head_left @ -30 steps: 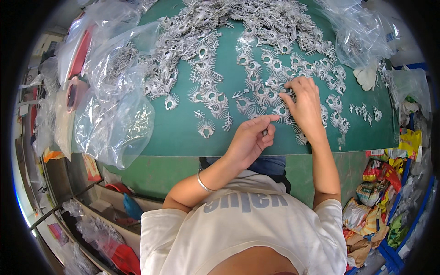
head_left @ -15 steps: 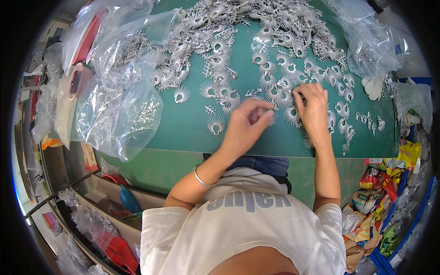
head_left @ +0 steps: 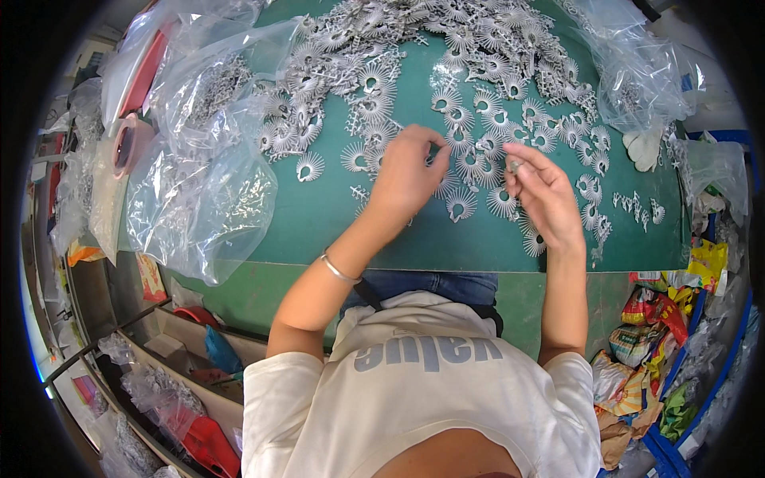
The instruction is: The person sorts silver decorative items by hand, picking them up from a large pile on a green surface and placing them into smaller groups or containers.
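Observation:
Grey sunburst-shaped pieces [head_left: 461,205] with thin spikes around a notched centre lie across the green table [head_left: 319,231]. My left hand [head_left: 405,169] reaches over them left of the middle. Its fingers are curled toward the thumb beside the pieces, and what they hold, if anything, is hidden. To the right, my right hand [head_left: 545,190] is turned partly palm-up. Its thumb and fingers pinch a small greyish piece [head_left: 515,166], too small to make out in detail.
A dense heap of the same grey pieces [head_left: 478,36] covers the far table. Clear plastic bags lie at the left [head_left: 207,199] and far right [head_left: 637,88]. Small branched grey pieces [head_left: 632,207] lie near the right edge. Drawers stand lower left; colourful packets [head_left: 653,319] lie lower right.
My left hand has moved left and away from me, uncovering a sunburst-shaped piece on the table. The right hand has drawn slightly nearer and rolled palm-up, with a small piece now showing in its fingertips.

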`<state>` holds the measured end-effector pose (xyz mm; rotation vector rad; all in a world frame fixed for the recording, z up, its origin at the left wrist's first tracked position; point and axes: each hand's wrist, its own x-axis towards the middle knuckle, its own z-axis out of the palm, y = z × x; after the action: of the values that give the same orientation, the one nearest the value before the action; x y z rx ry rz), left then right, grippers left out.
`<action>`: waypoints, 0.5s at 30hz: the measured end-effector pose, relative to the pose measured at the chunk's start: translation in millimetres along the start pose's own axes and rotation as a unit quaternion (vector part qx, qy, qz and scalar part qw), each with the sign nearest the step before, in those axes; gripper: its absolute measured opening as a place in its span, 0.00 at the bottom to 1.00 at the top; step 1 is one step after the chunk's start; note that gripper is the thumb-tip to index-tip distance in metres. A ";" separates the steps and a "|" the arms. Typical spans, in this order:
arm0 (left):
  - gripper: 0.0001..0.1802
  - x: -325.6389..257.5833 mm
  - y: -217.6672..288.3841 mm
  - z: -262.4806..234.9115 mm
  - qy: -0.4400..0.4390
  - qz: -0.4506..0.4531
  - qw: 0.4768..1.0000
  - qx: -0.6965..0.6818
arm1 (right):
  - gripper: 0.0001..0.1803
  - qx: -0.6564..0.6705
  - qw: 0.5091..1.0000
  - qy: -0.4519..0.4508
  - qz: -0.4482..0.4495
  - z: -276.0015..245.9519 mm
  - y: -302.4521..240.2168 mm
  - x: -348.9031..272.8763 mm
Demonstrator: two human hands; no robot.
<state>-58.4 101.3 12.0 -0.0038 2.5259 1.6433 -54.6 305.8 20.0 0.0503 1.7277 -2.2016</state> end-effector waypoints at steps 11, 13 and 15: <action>0.07 -26.3 -17.8 -26.6 -0.002 -0.218 0.742 -0.634 | 0.08 -0.556 0.796 -0.020 -0.240 18.9 21.0 -9.8; 0.07 -30.1 -21.3 -29.2 0.019 -0.200 0.763 -0.614 | 0.08 -0.588 0.764 -0.020 -0.264 20.6 18.4 -9.5; 0.07 -32.4 -27.8 -31.2 0.016 -0.186 0.762 -0.620 | 0.08 -0.606 0.742 -0.018 -0.285 20.2 18.9 -9.6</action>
<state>-27.6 59.4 2.6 -0.5941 0.8707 2.6681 -36.5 285.1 9.8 -0.9138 3.0435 -0.8432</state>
